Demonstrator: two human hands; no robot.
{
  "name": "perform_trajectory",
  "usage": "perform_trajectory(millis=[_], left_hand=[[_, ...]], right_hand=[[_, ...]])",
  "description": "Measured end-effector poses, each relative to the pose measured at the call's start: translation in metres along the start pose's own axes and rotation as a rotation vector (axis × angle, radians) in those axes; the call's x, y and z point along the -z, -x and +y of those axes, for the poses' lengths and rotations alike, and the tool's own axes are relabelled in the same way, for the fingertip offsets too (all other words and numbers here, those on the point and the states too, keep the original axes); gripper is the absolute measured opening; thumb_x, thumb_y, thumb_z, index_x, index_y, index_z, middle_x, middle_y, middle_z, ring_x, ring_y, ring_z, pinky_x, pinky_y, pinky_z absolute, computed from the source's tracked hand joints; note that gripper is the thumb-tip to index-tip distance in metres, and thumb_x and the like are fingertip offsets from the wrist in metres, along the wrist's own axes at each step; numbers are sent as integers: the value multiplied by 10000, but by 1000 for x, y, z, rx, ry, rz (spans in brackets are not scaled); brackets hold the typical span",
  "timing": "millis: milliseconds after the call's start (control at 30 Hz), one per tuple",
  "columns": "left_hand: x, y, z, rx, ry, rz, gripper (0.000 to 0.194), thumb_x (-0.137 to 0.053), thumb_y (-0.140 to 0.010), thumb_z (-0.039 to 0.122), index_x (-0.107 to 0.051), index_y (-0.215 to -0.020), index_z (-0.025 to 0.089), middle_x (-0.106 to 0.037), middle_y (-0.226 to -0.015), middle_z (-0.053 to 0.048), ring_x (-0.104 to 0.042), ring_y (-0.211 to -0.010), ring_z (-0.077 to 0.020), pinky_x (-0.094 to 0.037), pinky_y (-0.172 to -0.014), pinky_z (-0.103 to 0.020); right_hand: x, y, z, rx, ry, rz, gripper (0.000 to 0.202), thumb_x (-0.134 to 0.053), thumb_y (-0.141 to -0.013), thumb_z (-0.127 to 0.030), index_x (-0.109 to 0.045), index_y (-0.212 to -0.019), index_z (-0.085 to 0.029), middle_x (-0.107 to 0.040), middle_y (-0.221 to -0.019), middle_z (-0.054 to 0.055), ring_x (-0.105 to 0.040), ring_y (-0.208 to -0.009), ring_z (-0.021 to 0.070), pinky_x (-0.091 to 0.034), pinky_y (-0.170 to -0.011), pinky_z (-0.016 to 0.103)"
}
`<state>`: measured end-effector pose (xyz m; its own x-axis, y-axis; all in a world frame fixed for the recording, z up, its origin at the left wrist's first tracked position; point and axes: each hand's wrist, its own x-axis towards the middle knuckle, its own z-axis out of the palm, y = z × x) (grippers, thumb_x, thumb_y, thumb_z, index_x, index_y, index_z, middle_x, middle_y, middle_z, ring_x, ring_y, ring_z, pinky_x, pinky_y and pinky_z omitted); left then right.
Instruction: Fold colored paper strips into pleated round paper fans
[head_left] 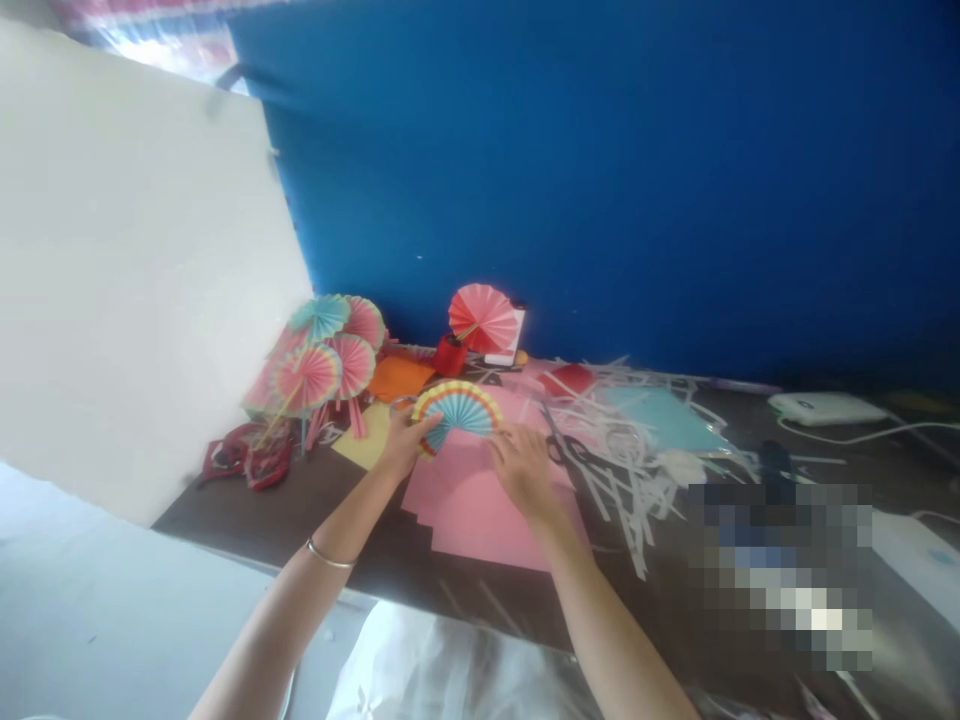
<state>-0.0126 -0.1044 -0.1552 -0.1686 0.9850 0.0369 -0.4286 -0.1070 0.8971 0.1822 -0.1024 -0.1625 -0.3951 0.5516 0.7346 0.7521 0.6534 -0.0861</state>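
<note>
A pleated paper fan (pixel 457 412), light blue with yellow and orange bands along its curved edge, is spread into a half circle between my hands. My left hand (pixel 405 440) grips its left end, thumb on the folds. At the fan's right end, the fingers of my right hand (pixel 521 465) are closed together on its edge. Beneath lie stacked sheets of pink paper (pixel 487 510). A yellow sheet (pixel 364 437) lies under my left hand. Dark-handled scissors (pixel 571 450) rest just right of my right hand.
Finished pleated fans (pixel 307 375) cluster at the left, beside a red crumpled item (pixel 259 460). A pink round fan (pixel 482 318) stands in a red holder (pixel 450 355) by the blue wall (pixel 600 180). White paper strips (pixel 637 490) and a light blue sheet (pixel 664 418) lie right.
</note>
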Motion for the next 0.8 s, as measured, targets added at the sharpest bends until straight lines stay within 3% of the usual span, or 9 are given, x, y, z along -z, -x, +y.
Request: perform_trajectory(millis=[133,333,433,567,700,800], left_hand=[[-2,3,0,-4,30,4,335,-753,-601,300,-657,-875,134,-674,-810,-54,-652,-763,-173,-513,-759,-314],[-3,3,-4,5,3,67,335,-754,-594,311,-654,-865,140,-680,-793,-52,-652,-756,-182,-518,-759,-335],[-4,1,-8,27,-5,113,329,-770,-565,306,-652,-821,137,-679,-750,-41,-649,-721,-177,-519,-741,-331],[-8,1,-9,12,-22,139,319,-777,-546,314,-647,-768,126,-676,-720,-42,-648,-704,-178,-513,-724,-321],[-15,7,-5,3,21,83,320,-770,-562,311,-643,-796,133,-672,-722,-40,-652,-708,-187,-510,-707,-320],[-20,13,-2,5,56,67,298,-757,-589,302,-634,-806,139,-663,-718,-30,-637,-647,-162,-509,-657,-306]], right_hand=[[-1,0,-2,73,16,-78,311,-323,-892,-111,-626,-889,-181,-621,-882,75,-508,-883,210,-344,-774,342],[-2,-1,-12,7,-42,-223,312,-337,-877,-124,-636,-873,-213,-595,-881,78,-510,-856,216,-382,-760,347],[-2,-1,-16,-22,-48,-186,303,-352,-851,-119,-631,-938,-199,-596,-984,98,-508,-948,236,-370,-845,391],[1,-3,-24,-115,-58,-121,271,-436,-839,-268,-588,-1055,-206,-573,-1078,108,-469,-1063,274,-329,-918,461],[1,-4,-36,-210,-76,-13,213,-478,-824,-302,-617,-946,-197,-505,-1153,133,-414,-1127,297,-325,-929,476],[-3,-4,-43,-305,-213,42,174,-505,-811,-322,-626,-820,-198,-527,-1013,110,-486,-999,256,-380,-882,431]])
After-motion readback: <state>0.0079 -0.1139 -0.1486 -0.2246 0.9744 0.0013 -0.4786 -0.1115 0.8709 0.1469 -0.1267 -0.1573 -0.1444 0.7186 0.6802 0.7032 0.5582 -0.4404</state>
